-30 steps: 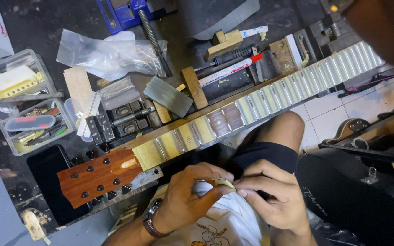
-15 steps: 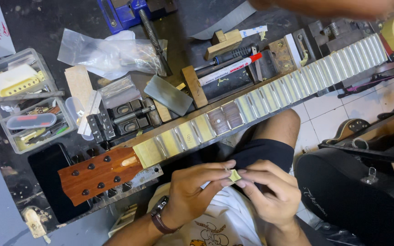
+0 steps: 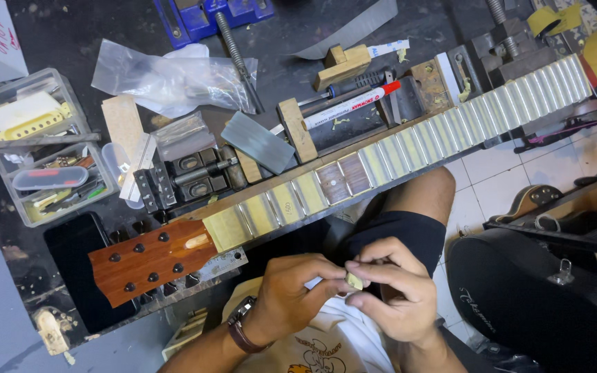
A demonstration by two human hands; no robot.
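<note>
light: even, fairly bright | shadows: soft | glare: none obvious | focus: sharp, corners perhaps slightly soft

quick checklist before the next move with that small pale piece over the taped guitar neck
1. Small pale yellowish piece pinched between the fingers of both hands: ok.
2. Left hand and right hand both on it, above the lap: ok.
3. Long wooden guitar neck lying across the bench, frets masked with pale tape: ok.
4. Brown wooden headstock overhanging the bench edge, support unseen: cannot tell.
5. Red-capped white marker beside the neck, within reach: ok.
</note>
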